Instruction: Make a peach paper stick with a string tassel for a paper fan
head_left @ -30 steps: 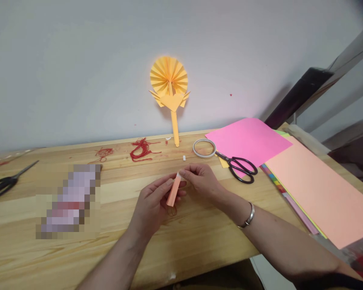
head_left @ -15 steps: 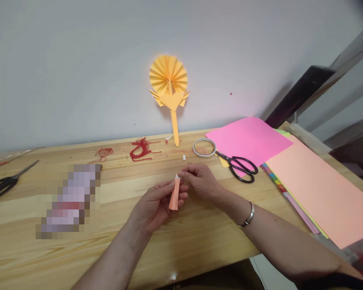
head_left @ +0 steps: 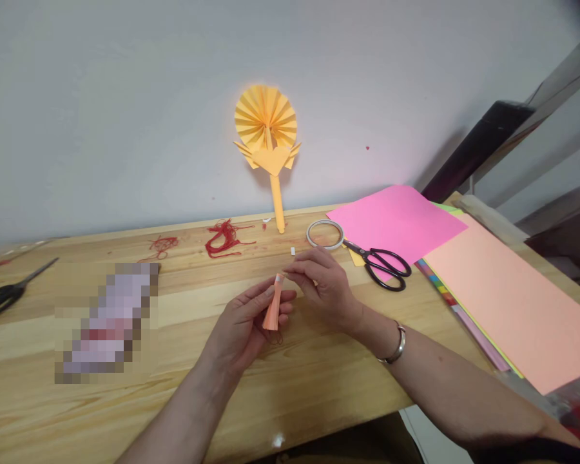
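A small peach paper tassel (head_left: 271, 314), its strips fanned at the lower end and a whitish patch near its narrow top, is held between the thumb and fingers of my left hand (head_left: 244, 319). Thumb and forefinger of my right hand (head_left: 321, 283) are pinched together right beside the tassel's top. What lies in that pinch is too small to make out. A thin loop of thread (head_left: 274, 337) shows below the tassel, under my left fingers.
Behind my hands lie red thread (head_left: 223, 238), a tape roll (head_left: 325, 234) and black-handled scissors (head_left: 389, 267). A yellow paper fan (head_left: 265, 119) leans on the wall. Pink paper (head_left: 396, 216) and peach paper (head_left: 517, 296) lie right. More scissors (head_left: 4, 299) and a blurred-out object (head_left: 111, 316) are left.
My right hand has shifted slightly right, and its fingertips have come off the tassel's white top to its edge. The tassel has moved a little left in my left hand.
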Tool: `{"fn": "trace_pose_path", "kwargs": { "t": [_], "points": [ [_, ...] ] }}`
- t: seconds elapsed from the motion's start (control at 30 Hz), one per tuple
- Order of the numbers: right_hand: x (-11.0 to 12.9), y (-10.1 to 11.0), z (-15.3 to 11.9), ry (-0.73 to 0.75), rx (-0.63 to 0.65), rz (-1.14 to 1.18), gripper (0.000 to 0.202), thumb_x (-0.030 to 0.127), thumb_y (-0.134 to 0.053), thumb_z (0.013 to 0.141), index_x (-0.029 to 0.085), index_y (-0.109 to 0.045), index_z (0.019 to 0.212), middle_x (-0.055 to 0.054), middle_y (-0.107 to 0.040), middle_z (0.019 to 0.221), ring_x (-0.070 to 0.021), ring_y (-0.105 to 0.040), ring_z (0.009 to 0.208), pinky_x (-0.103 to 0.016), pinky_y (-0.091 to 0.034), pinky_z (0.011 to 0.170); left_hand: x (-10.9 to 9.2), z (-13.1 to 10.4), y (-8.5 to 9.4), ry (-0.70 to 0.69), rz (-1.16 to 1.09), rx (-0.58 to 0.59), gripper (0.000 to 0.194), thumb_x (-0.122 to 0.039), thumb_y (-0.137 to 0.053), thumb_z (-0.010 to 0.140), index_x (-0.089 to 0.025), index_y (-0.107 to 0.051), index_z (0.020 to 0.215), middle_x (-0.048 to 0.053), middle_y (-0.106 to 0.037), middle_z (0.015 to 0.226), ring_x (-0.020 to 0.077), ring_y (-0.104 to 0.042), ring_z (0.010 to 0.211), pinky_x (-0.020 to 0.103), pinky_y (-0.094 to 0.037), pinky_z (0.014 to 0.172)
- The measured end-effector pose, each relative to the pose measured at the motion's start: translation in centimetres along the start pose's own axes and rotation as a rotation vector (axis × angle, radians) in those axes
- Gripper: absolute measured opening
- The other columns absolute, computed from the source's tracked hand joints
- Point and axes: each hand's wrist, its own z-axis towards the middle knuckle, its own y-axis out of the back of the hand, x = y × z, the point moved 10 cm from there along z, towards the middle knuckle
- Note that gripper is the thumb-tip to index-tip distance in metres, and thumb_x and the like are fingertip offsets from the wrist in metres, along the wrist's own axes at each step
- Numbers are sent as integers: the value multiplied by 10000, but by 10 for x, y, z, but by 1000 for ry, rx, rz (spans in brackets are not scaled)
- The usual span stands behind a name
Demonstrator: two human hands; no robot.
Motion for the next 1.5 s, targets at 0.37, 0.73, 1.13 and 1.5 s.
{"fn": "trace_pose_path", "kwargs": {
  "t": [0.37,0.73,1.13,1.5],
  "points": [
    [9,-8,-2,112,64,-108,169,153,-498,913,171,-651,844,-55,-630,813,-165,-524,766,-317,-466,717,0,0,2,-2,32,-30,163,-128,-708,713,-94,-725,871,110,-721,750,93,-602,501,168,-496,440],
    [13,-15,-6,177,154,-265,152,152,-510,909,161,-657,869,-54,-634,802,-172,-512,768,-321,-421,732,-12,-1,6,-170,200,-71,277,-273,-790,637,-144,-746,878,69,-723,751,74,-583,520,177,-477,503],
    [24,-16,-7,225,172,-406,183,147,-478,914,159,-656,874,-47,-637,769,-174,-492,753,-326,-387,693,-35,-16,-1,-447,735,-153,296,-349,-661,770,-188,-730,1009,1,-673,658,106,-544,554,219,-452,552],
    [25,-19,-8,230,180,-444,195,173,-467,931,163,-645,853,-42,-631,755,-167,-489,742,-323,-367,675,-43,-23,-8,-597,962,-192,289,-373,-585,827,-214,-727,1023,-39,-578,576,101,-503,552,207,-419,573]
  ]
}}
